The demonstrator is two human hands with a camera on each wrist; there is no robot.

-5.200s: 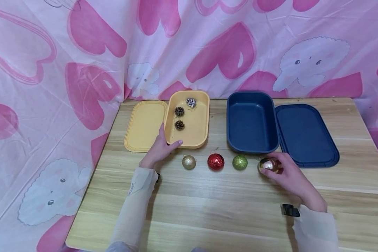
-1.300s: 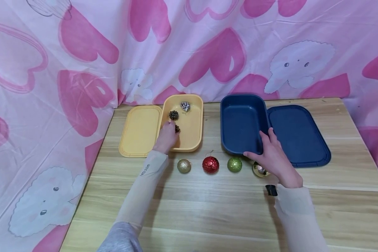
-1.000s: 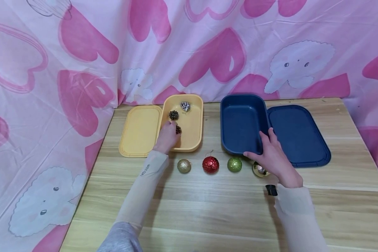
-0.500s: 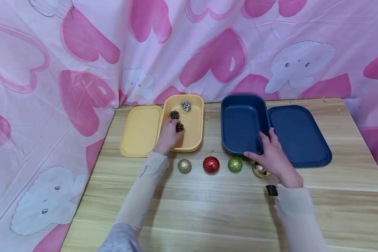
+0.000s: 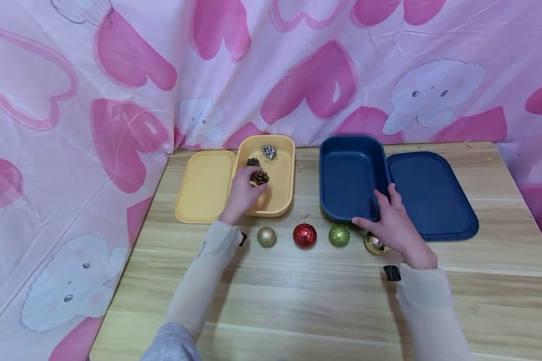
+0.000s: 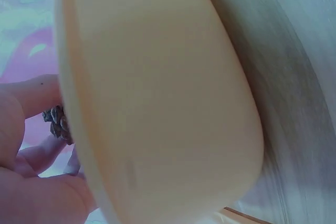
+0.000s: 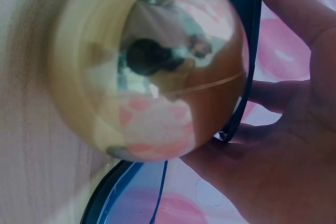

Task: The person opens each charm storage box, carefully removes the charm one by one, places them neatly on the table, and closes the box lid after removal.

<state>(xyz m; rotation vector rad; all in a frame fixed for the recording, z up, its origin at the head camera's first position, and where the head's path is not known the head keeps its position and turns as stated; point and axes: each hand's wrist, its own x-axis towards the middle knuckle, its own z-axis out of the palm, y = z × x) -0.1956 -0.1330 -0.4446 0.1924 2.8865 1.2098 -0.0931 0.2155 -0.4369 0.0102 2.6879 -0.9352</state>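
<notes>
In the head view my left hand (image 5: 245,191) reaches over the near left part of the yellow box (image 5: 291,170), pinching a brown pine cone (image 5: 261,177) between thumb and fingers. The left wrist view shows that pine cone (image 6: 58,123) partly hidden behind the box wall. A second brown pine cone (image 5: 253,162) and a white-tipped pine cone (image 5: 269,152) lie farther back inside. My right hand (image 5: 399,225) rests on the near right corner of the navy box (image 5: 350,175), fingers spread. Under its palm sits a shiny gold ball (image 7: 152,72), partly covered in the head view.
On the wooden table (image 5: 307,301), a gold glitter ball (image 5: 267,236), a red ball (image 5: 304,235) and a green glitter ball (image 5: 339,235) stand before the boxes. The yellow lid (image 5: 206,185) lies left, the navy lid (image 5: 433,195) right. A pink printed curtain (image 5: 298,65) hangs behind.
My left hand went from the yellow box's edge to the near pine cone, gripped it and shifted it slightly back. My right hand left the shiny gold ball for the navy box's corner.
</notes>
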